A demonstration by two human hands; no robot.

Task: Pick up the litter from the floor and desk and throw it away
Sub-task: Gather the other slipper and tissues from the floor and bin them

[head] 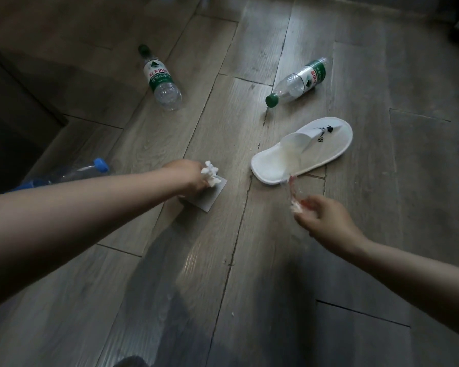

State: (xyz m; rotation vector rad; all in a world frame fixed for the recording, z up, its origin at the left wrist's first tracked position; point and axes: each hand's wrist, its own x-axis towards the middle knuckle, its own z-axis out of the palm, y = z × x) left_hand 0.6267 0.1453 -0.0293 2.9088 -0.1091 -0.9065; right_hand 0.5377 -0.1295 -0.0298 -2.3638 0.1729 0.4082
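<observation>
Litter: found scattered over the plank floor (223,274). Noted left grip (188,178) closed around a crumpled tissue (210,172), fingers down at the edge of a grey card (214,196) lying flat on the floor. Could not tell whether the card was pinched or only touched. Noted right grip (326,221) pinching a clear plastic wrapper (292,154), with a scrap of white paper (296,207) caught in the same pinch. Saw the wrapper held up in front of a white slipper (339,144). Counted three bottles lying on their sides: green-capped bottle (162,80) well beyond the left grip, second green-capped bottle (300,79) near the slipper's toe end, blue-capped bottle (72,172) beside the left forearm, close to dark furniture (11,115).
</observation>
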